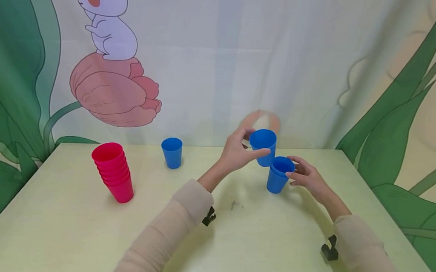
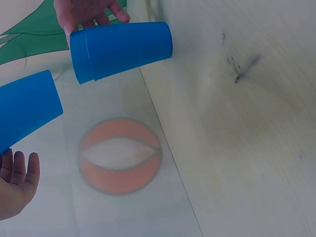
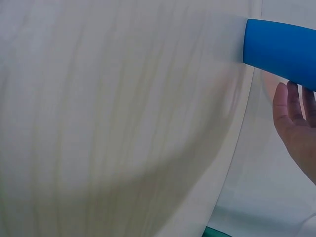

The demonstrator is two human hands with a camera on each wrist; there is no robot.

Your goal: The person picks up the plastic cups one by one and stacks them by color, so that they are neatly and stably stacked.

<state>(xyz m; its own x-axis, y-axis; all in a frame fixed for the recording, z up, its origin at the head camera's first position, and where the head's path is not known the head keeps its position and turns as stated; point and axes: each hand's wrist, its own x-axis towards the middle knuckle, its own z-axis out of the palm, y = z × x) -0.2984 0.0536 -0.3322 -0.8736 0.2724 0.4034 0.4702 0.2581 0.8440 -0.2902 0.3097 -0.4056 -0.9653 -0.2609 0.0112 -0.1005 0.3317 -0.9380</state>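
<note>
My left hand (image 1: 238,151) holds a single blue cup (image 1: 266,154) upright in the air, thumb across its front and fingers on the far side. Just right of it and lower, two nested blue cups (image 1: 277,184) stand on the table, the inner rim showing a little above the outer one. My right hand (image 1: 308,179) grips this pair near the rim from the right, thumb in front and fingers behind. From the left wrist view, the held cup (image 2: 27,108) is apart from the nested pair (image 2: 126,49).
A tall stack of several red cups (image 1: 120,179) leans slightly at the table's left. Another blue cup (image 1: 172,153) stands alone near the back edge. Behind the table (image 1: 233,239) hangs a printed curtain (image 1: 192,65). Black clips (image 1: 330,248) hang by both sleeves.
</note>
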